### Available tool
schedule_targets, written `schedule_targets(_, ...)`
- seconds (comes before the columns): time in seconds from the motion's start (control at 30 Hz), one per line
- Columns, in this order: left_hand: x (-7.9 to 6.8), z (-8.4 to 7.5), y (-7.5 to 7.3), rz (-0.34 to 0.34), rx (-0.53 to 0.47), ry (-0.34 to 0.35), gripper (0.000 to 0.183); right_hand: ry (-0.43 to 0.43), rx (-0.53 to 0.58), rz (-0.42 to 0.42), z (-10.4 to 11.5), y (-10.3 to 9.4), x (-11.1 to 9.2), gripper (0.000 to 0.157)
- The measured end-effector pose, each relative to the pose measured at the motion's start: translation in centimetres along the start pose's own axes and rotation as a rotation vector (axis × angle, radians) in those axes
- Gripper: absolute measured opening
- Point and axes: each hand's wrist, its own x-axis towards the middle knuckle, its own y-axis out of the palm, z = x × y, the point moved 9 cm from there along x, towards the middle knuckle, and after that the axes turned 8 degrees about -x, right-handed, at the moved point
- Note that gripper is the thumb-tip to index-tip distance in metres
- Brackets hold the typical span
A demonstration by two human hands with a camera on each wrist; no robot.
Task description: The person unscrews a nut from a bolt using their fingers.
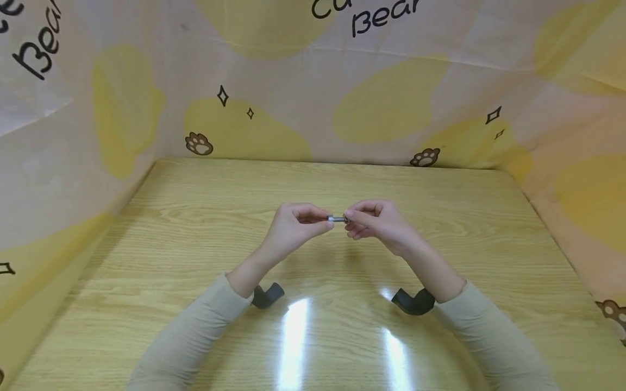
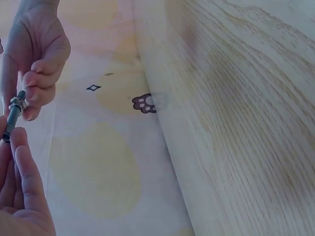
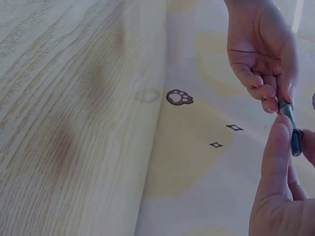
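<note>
Left hand (image 1: 294, 227) has its thumb and fingertips pinched on the head end of a small metal bolt (image 1: 338, 219), while the right hand (image 1: 383, 224) pinches around the nut (image 2: 18, 104) near the other end, so the bolt's basically bridging the two. Its long axis runs pretty much side to side in the head view, head to the left, threaded tip pointing right. Fingers cover a good bit of the head and nut there, and the left wrist view crops both hands at its edge.
</note>
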Motion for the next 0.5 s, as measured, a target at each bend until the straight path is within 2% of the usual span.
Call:
schedule_targets(0.1,0.05,-0.04,0.05,0.005,-0.007,0.006,0.016,-0.040,0.011,0.010,0.24,-0.06,0.03,0.005)
schedule_targets(0.27,0.04,-0.08,0.07,0.013,-0.020,0.018,0.015,-0.112,0.012,0.032,0.78,-0.01,-0.07,0.021)
schedule_targets(0.37,0.04,-0.01,0.08,0.014,-0.019,0.020,0.015,-0.105,-0.011,0.027,0.77,-0.02,-0.07,0.019)
schedule_targets(0.5,-0.01,0.05,0.11,0.015,-0.024,0.015,0.015,-0.041,-0.029,0.025,0.33,0.09,-0.09,0.010)
